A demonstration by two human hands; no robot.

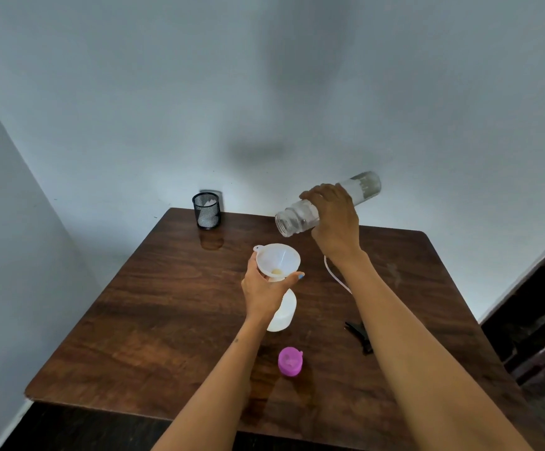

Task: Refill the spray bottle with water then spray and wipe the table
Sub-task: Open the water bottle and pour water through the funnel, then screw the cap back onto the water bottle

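- Left hand (262,289) is steadying the funnel (278,259); fingers (292,277) are curling round its neck from below, thumb lying on the rim's left side.
- Funnel is sitting in the mouth of the spray bottle (282,312), which is standing on the desk (154,307) directly under those fingers, mostly hidden by the hand. Bottle's long axis is running vertical, mouth up.
- Right hand (334,219) is gripping the water bottle (326,203) round its middle, fingers wrapped over the top.
- Water bottle's long axis is lying near horizontal, mouth pointing left and slightly down, base up and right of the fingers. Mouth is hanging above and just right of the funnel rim, not touching.
- No stream is showing; can't tell how much water is left inside.
- Risk: mouth is sitting off to the funnel's right edge, so tipping further from here could be sending water past the rim onto the desk.
- Risk: a fast pour could be backing up in the narrow neck and overflowing.
- Risk: the funnel is top-heavy on a light bottle; if the left grip is slackening, the whole stack could be tipping.
- Pink cap (290,361) is lying near side of the left fingers; black clip (359,335) to their right; mesh cup (206,210) far left.
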